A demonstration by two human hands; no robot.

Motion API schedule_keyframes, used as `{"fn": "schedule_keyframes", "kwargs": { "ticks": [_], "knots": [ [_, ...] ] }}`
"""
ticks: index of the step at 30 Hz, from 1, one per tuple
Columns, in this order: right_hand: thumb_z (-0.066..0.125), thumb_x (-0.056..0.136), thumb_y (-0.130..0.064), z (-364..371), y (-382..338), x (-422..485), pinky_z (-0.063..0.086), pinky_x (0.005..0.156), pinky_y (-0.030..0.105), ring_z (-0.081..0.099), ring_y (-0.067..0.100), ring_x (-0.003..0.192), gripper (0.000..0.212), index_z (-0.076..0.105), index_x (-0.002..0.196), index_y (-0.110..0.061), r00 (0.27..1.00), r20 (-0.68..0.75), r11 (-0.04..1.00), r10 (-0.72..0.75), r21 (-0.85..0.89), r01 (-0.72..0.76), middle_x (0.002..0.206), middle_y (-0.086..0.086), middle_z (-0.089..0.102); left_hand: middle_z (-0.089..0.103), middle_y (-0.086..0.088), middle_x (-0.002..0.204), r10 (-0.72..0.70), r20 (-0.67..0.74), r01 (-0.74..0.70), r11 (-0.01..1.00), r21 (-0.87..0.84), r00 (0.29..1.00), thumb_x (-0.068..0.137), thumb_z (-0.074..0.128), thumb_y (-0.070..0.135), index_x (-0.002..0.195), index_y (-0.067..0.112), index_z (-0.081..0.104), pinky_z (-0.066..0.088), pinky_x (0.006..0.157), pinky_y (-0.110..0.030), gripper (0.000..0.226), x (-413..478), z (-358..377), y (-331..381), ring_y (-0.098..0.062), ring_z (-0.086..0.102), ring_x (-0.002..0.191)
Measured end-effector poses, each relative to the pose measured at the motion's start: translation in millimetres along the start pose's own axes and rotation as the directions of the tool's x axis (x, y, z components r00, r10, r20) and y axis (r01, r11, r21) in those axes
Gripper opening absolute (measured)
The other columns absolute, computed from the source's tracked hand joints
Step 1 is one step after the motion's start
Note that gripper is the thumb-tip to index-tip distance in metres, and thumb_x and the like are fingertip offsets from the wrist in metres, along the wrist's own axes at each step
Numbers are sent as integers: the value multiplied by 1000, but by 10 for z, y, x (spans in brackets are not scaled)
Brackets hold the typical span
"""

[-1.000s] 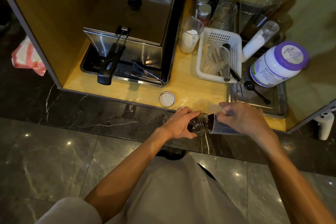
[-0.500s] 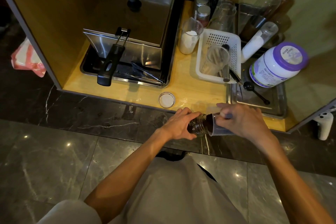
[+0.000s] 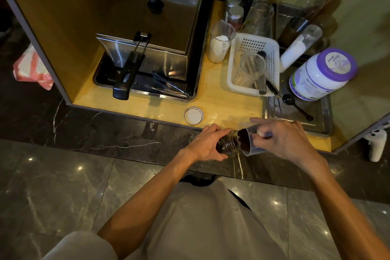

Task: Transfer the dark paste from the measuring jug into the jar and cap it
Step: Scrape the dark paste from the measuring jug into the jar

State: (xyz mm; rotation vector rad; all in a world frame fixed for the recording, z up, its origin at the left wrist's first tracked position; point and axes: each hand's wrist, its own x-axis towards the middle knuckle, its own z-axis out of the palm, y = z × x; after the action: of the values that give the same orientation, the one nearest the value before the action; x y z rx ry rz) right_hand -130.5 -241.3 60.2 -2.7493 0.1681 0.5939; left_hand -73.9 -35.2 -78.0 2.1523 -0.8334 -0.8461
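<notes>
My left hand point(image 3: 205, 143) grips a small glass jar point(image 3: 228, 144), tilted with its threaded mouth pointing right. My right hand point(image 3: 282, 139) holds a clear plastic measuring jug point(image 3: 247, 140) tipped on its side, its rim touching the jar's mouth. Dark paste point(image 3: 242, 136) clings inside the jug at the rim and shows dark inside the jar. Both are held over the edge of the dark marble ledge. The jar's round cap point(image 3: 193, 115) lies upside down on the yellow counter, just behind my left hand.
A steel fryer point(image 3: 152, 48) with a black-handled basket fills the counter's left. A white perforated basket point(image 3: 253, 65) with a cup, a cup of white powder point(image 3: 219, 44), spice jars, bottles, a purple-lidded tub point(image 3: 320, 74) and a steel tray point(image 3: 295, 112) with a black scoop crowd the right.
The jug has tilted further and its rim has opened toward me, so the dark paste at its mouth is now visible. My right fingers have shifted on the jug; the jar stays in place.
</notes>
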Motion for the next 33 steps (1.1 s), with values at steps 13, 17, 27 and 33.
{"fn": "schedule_keyframes", "kwargs": {
  "ticks": [13,17,27,33],
  "knots": [
    [62,84,-42,20,-19,-17,32,96,45,57,15,119,36,49,52,-34,997,-38,994,-74,-86,70,142,-26,51,44,-7,130,3,2,-3,1000,-2,1000,76,82,33,150,28,36,33,109,-42,87,35,9,-31,-23,37,123],
    [64,82,-39,26,-20,-3,32,98,46,58,13,117,35,50,51,-31,995,-57,994,-77,-77,73,139,-27,54,43,-7,130,0,1,0,1000,-4,1000,76,82,33,150,28,37,33,108,-41,87,40,14,-42,-22,37,123],
    [64,81,-42,35,-11,38,36,96,47,60,14,113,36,48,50,-34,995,-72,993,-72,-100,65,136,-28,56,44,-6,129,0,6,0,1000,3,1000,76,82,34,150,28,36,34,110,-43,88,55,6,-50,-22,37,123],
    [61,81,-43,52,17,56,33,91,42,62,12,107,33,54,52,-29,994,-87,992,-65,-118,54,135,-29,57,43,-7,130,-1,7,1,1000,1,1000,76,82,34,151,28,35,33,110,-44,89,49,6,-51,-23,37,123]
  ]
}}
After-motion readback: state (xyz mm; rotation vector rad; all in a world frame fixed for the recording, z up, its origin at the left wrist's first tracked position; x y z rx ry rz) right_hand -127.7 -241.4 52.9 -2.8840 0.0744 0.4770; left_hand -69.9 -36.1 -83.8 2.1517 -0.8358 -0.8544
